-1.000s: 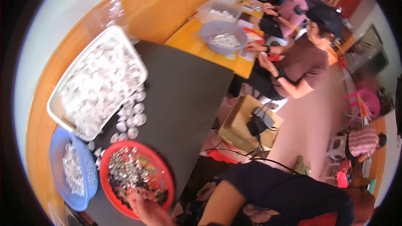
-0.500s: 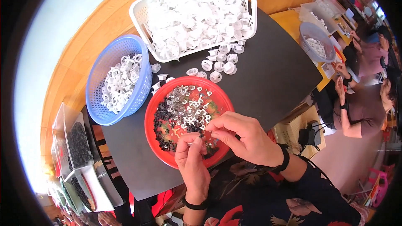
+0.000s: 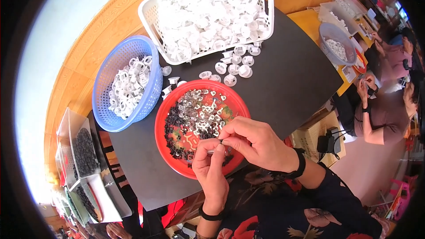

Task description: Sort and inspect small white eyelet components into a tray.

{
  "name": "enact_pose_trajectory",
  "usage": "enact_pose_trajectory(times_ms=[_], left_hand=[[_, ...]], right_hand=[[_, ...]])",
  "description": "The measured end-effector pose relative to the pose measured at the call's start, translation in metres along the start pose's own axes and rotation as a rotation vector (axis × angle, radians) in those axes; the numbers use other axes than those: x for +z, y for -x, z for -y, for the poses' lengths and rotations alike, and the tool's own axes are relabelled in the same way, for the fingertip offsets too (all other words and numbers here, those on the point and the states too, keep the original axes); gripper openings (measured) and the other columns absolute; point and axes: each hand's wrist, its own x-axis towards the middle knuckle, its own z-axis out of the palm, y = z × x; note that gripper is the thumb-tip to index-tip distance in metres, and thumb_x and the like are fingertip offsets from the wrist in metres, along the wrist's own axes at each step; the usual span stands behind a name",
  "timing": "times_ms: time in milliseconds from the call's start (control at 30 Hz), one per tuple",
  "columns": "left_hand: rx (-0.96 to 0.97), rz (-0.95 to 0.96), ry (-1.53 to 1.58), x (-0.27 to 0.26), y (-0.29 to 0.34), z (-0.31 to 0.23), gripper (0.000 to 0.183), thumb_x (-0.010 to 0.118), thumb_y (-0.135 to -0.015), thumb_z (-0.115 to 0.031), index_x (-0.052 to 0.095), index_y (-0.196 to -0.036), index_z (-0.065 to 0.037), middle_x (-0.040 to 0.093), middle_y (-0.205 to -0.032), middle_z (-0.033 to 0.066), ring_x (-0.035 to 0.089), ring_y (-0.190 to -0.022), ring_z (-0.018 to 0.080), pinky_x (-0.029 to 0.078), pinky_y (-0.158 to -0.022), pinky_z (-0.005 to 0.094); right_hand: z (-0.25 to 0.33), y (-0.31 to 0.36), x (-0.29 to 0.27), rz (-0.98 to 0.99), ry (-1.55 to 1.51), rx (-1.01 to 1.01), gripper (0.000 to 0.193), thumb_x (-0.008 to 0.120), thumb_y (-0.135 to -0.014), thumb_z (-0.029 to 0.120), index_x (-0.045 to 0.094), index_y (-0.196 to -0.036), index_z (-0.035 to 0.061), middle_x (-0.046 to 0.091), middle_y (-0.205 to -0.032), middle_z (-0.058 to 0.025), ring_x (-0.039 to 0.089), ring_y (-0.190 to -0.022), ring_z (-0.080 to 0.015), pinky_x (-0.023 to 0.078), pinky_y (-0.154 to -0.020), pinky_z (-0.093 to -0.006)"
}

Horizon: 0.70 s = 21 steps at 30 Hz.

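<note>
Over the near edge of a red round tray (image 3: 242,102), both hands meet fingertip to fingertip. My left hand (image 3: 211,172) pinches a small pale piece between thumb and forefinger, mostly hidden by the fingers. My right hand (image 3: 263,146) is closed in a pinch at the same spot, with a tiny dark piece (image 3: 221,141) showing at its fingertips. In the tray lie many small black parts (image 3: 173,126), clear plastic parts (image 3: 188,108) and small silvery loop-shaped parts (image 3: 208,118).
A white basket (image 3: 148,17) heaped with white round parts stands behind the tray. Loose white parts (image 3: 233,68) lie between them. Left is a blue basket (image 3: 101,102) of white parts. Clear bins (image 3: 73,141) with black parts stand far left. Co-workers (image 3: 383,110) sit at right.
My left hand has moved slightly right and up, bringing its fingertips against those of my right hand. The right hand has barely moved.
</note>
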Motion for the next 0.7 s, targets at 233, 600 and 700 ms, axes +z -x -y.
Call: enact_pose_trajectory(times_ms=[233,600,700], left_hand=[[0.027,0.031,-0.024,0.0,-0.001,-0.001,0.005,0.055,-0.09,-0.002,0.06,-0.091,-0.004,0.056,-0.083,-0.0022,0.045,-0.071,0.0045,0.036,-0.064,0.0207],[-0.02,0.06,0.042,0.001,0.012,-0.005,0.005,0.056,-0.09,0.0,0.058,-0.089,-0.005,0.054,-0.077,-0.0034,0.046,-0.067,0.0038,0.035,-0.06,0.019],[0.016,0.082,0.001,-0.003,0.019,-0.002,0.005,0.055,-0.092,-0.005,0.059,-0.089,-0.004,0.055,-0.077,-0.0033,0.047,-0.068,0.004,0.035,-0.06,0.0192]], right_hand=[[0.001,-0.001,-0.004,0.041,-0.038,0.038,0.007,0.059,-0.089,0.004,0.056,-0.094,0.0003,0.055,-0.079,-0.0117,0.057,-0.071,-0.0248,0.046,-0.063,-0.0332],[0.008,0.01,-0.006,0.041,0.001,-0.131,0.008,0.058,-0.089,0.003,0.061,-0.095,0.0,0.059,-0.088,-0.0122,0.06,-0.075,-0.0277,0.048,-0.066,-0.0352],[0.011,0.018,-0.008,0.06,0.036,-0.163,0.008,0.058,-0.089,0.003,0.061,-0.095,-0.0008,0.059,-0.089,-0.0129,0.061,-0.077,-0.0285,0.049,-0.066,-0.035]])
